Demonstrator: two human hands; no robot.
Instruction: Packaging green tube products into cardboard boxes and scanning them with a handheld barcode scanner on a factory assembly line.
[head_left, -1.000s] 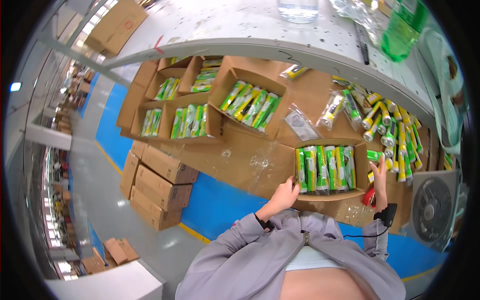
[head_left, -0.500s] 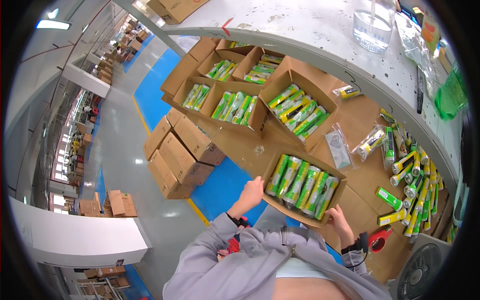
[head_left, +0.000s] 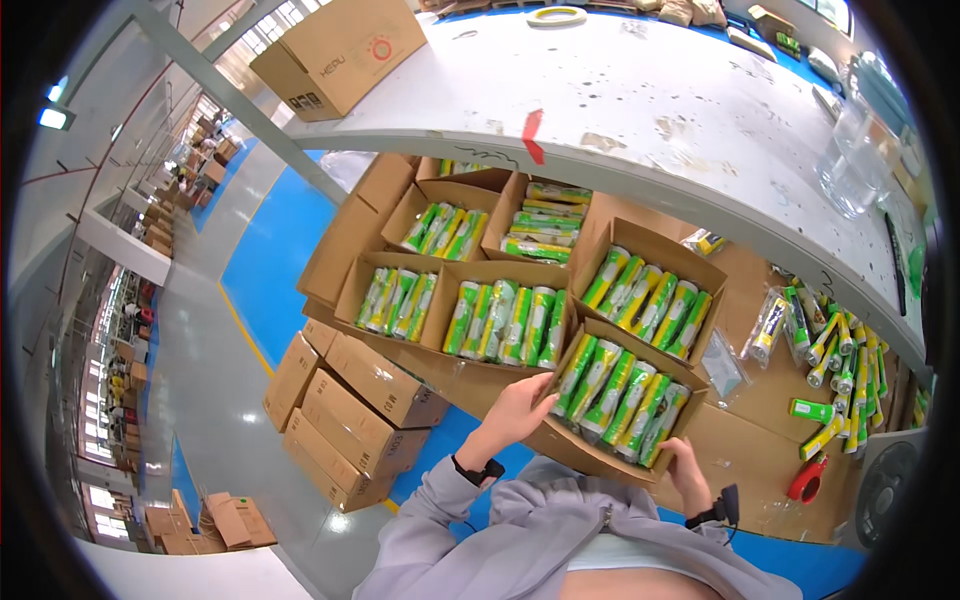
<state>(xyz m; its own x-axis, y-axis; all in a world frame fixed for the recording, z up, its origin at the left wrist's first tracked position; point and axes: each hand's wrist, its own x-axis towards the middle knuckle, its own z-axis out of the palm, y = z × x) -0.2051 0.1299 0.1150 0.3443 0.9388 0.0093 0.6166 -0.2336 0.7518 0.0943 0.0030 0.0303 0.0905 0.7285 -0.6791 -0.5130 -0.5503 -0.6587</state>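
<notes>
The gray floor point(head_left: 235, 400) is the biggest thing, with a bright blue strip point(head_left: 275, 250) and a yellow line point(head_left: 245, 326) by it. A long white shelf point(head_left: 610, 85) goes across the top, with dark spots on it. Below the shelf is a bunch of open boxes point(head_left: 345, 240), side by side, with green and yellow flashlights point(head_left: 508, 325) in them. Near them, lower down, is a stack of shut boxes point(head_left: 350, 420). A brown box point(head_left: 345, 55) sits on the left end of the shelf.

The held box point(head_left: 582, 450) is in front of the person's gray jacket point(head_left: 430, 530). It is open and tipped a bit, with about 6 flashlights in a row. Another open box point(head_left: 680, 262) is just behind it; I can't tell if the 2 touch. A gray fan point(head_left: 893, 485) is at the far right.

A clear jar point(head_left: 857, 170) is on the shelf's right side. The left hand point(head_left: 515, 410) pinches the left wall of the held box. The right hand point(head_left: 688, 475) has its fingers bent around the right front corner. Loose flashlights point(head_left: 850, 370) lie in a heap on the right. A red tool point(head_left: 808, 478) is just below the heap. A thin black pen point(head_left: 893, 262) is on the shelf.
</notes>
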